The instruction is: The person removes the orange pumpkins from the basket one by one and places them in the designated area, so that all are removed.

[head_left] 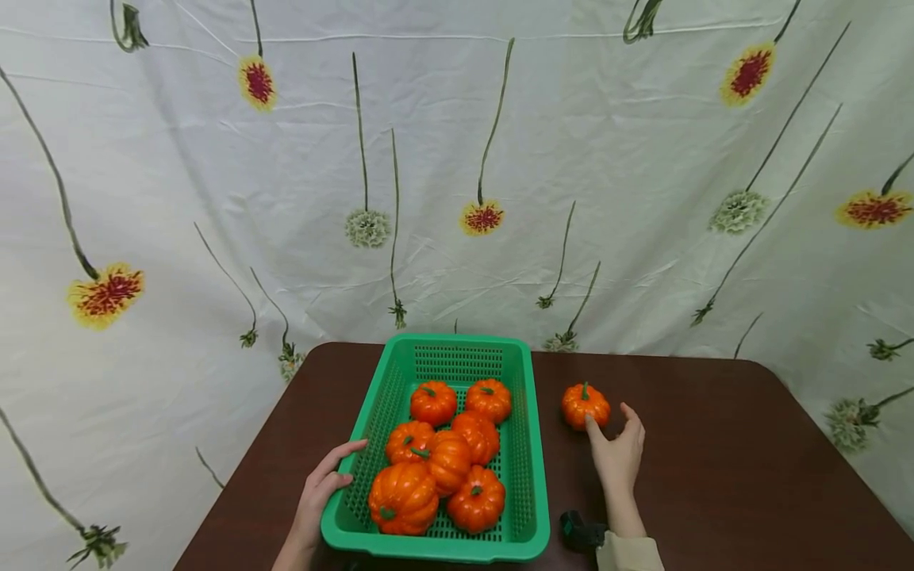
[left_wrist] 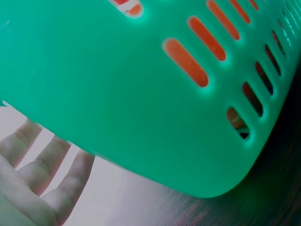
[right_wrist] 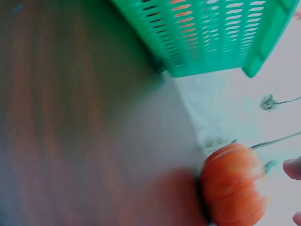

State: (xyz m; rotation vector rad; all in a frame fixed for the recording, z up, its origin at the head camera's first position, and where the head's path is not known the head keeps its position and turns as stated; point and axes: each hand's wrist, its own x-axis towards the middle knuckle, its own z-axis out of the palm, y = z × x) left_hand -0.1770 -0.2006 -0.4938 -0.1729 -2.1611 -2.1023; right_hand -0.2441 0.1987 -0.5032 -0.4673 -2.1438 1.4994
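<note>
My left hand (head_left: 323,492) rests on the left rim of a green plastic basket (head_left: 539,476), fingers over the edge. In the left wrist view, fairly straight fingers (left_wrist: 70,183) reach the basket's edge, their tips hidden behind it. Several small orange pumpkins (head_left: 403,500) with green stems lie inside, some piled together. Right of the basket, a single orange pumpkin (head_left: 580,406) sits on the table. My right hand (head_left: 618,452) is beside it, thumb and fingers spread apart, the thumb at its near side. A gap shows between fingertips and pumpkin (right_wrist: 233,188) in the right wrist view.
The dark brown table (head_left: 743,460) extends to both sides of the basket. Behind it hangs a pale cloth (head_left: 428,293) printed with flowers. A small black device (head_left: 580,531) is at my right wrist.
</note>
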